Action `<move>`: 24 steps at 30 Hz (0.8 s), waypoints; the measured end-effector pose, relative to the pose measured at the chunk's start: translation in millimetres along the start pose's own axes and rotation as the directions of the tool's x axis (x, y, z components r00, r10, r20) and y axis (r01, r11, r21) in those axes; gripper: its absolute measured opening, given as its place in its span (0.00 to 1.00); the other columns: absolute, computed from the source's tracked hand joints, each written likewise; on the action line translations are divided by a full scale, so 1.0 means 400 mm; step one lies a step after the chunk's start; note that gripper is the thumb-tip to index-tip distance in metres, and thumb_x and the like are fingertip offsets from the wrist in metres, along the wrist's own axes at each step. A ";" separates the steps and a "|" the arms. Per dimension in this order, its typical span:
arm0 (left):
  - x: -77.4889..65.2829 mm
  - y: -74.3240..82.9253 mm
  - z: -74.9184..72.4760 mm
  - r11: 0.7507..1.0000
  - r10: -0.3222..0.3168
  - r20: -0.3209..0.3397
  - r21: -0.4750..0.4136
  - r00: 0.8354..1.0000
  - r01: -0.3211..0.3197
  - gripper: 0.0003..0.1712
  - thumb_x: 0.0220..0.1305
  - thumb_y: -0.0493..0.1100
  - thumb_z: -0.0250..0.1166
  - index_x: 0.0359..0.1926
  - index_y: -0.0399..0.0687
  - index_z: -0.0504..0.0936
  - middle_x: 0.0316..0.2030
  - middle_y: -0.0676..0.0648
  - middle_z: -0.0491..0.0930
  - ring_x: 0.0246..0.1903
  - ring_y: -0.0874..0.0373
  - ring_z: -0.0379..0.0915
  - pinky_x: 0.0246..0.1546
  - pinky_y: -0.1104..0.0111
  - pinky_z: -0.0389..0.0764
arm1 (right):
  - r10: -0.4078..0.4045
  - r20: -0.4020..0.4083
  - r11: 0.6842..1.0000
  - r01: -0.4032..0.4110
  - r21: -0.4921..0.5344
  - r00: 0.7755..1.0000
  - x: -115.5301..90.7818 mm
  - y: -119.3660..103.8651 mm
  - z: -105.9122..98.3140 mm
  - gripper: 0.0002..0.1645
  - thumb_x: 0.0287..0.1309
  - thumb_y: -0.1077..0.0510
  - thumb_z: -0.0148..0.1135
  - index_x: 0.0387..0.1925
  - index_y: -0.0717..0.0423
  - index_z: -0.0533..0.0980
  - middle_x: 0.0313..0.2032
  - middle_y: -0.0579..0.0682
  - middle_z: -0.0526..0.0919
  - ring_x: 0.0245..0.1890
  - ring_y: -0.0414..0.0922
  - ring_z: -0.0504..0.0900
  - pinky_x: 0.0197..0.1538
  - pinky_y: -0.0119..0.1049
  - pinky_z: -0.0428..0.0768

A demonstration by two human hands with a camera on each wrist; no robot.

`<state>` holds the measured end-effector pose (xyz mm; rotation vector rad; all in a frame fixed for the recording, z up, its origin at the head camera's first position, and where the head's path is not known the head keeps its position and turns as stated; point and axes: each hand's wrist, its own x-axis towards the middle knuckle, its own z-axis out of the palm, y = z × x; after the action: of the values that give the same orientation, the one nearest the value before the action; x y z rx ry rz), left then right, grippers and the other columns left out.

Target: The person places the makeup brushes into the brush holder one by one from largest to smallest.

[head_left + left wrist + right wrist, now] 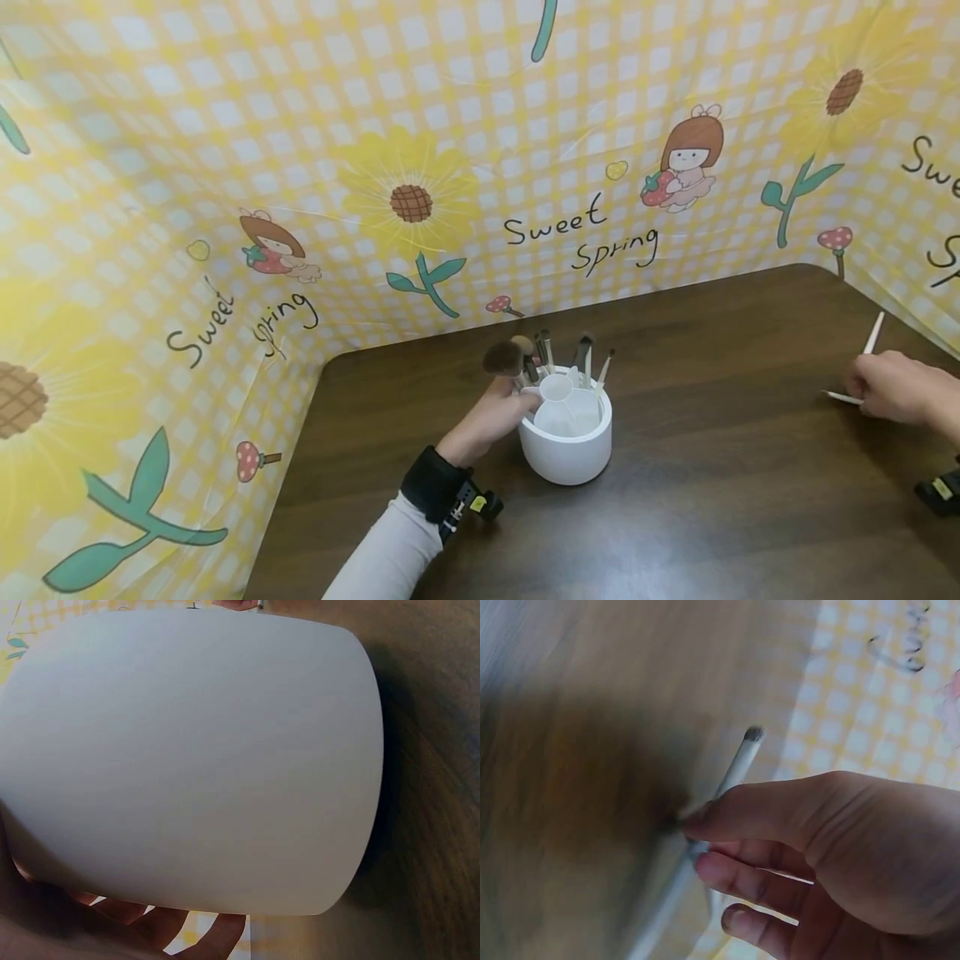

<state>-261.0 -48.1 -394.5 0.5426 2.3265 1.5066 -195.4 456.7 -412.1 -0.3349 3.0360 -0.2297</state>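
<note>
A round white makeup brush holder (566, 454) stands on the table with several brushes in it. At its left side my left hand (491, 421) grips it, the thumb by the rim. The left wrist view is mostly filled by the holder's smooth wall (195, 757), with curled fingers along its lower edge. Far to the right, my right hand (896, 387) pinches a slim makeup brush (739, 765) with a pale handle and short dark bristles. In the head view, two white shafts stick out of this hand at different angles. Fingers hide where they meet.
The dark wooden table (712, 500) lies under both hands. Yellow-and-white checked cloth (450, 100) with printed flowers and words covers the walls behind and at the sides. Brushes such as a large fluffy one (502, 358) rise above the holder's rim.
</note>
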 end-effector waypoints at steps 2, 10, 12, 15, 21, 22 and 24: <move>-0.003 -0.001 0.001 1.000 -0.002 0.002 -0.006 1.000 0.002 0.40 0.59 0.42 0.56 0.70 0.55 0.51 0.67 0.49 0.55 0.62 0.54 0.51 0.61 0.47 0.55 | -0.033 -0.027 0.999 0.033 -0.004 0.999 0.006 -0.031 -0.009 0.16 0.40 0.73 0.55 0.15 0.51 0.65 0.14 0.42 0.62 0.16 0.41 0.59 0.21 0.36 0.60; -0.007 0.001 0.002 1.000 -0.007 -0.002 0.000 1.000 0.007 0.40 0.59 0.43 0.56 0.70 0.57 0.49 0.68 0.48 0.53 0.63 0.52 0.50 0.61 0.45 0.54 | -0.141 -0.337 0.989 0.149 0.000 0.931 0.028 -0.228 -0.120 0.05 0.47 0.64 0.67 0.24 0.51 0.79 0.19 0.39 0.76 0.18 0.35 0.71 0.20 0.36 0.72; -0.007 0.003 0.003 1.000 -0.009 -0.007 0.002 1.000 0.009 0.41 0.60 0.43 0.56 0.71 0.57 0.48 0.68 0.48 0.53 0.63 0.52 0.49 0.61 0.45 0.54 | -0.172 -0.468 0.980 0.199 0.008 0.867 0.027 -0.281 -0.150 0.06 0.47 0.62 0.69 0.25 0.48 0.79 0.20 0.37 0.77 0.19 0.34 0.73 0.22 0.33 0.74; -0.006 0.002 0.004 1.000 -0.004 -0.014 -0.004 1.000 0.004 0.40 0.60 0.43 0.56 0.71 0.55 0.49 0.68 0.48 0.53 0.63 0.53 0.49 0.62 0.46 0.53 | -0.154 -0.598 0.961 0.261 0.095 0.786 0.021 -0.357 -0.190 0.06 0.49 0.59 0.69 0.29 0.45 0.79 0.23 0.37 0.80 0.23 0.34 0.77 0.26 0.26 0.75; -0.002 -0.002 0.007 1.000 -0.004 -0.013 -0.025 1.000 0.003 0.36 0.60 0.42 0.57 0.69 0.51 0.55 0.67 0.49 0.56 0.62 0.54 0.51 0.61 0.48 0.55 | -0.011 -0.611 0.804 0.371 0.465 0.791 0.003 -0.501 -0.239 0.04 0.55 0.58 0.65 0.33 0.47 0.81 0.25 0.44 0.83 0.25 0.41 0.81 0.27 0.24 0.74; -0.001 -0.001 0.008 1.000 -0.009 -0.013 -0.028 1.000 0.008 0.36 0.60 0.42 0.57 0.68 0.51 0.56 0.67 0.49 0.56 0.62 0.54 0.52 0.61 0.48 0.55 | -0.002 -0.598 0.774 0.380 0.507 0.801 0.001 -0.523 -0.242 0.03 0.56 0.58 0.64 0.34 0.48 0.81 0.26 0.45 0.84 0.26 0.42 0.81 0.27 0.25 0.74; 0.001 -0.002 0.009 0.999 -0.017 -0.013 -0.030 1.000 0.017 0.36 0.61 0.42 0.57 0.69 0.51 0.55 0.67 0.50 0.56 0.63 0.54 0.51 0.61 0.47 0.56 | -0.022 -0.583 0.725 0.415 0.550 0.812 0.004 -0.559 -0.240 0.04 0.57 0.60 0.63 0.35 0.52 0.81 0.27 0.47 0.84 0.26 0.43 0.81 0.27 0.27 0.75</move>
<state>-259.9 -45.4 -396.7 0.5057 2.3087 1.5387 -159.0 253.9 -282.5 -0.6737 3.1023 -1.6404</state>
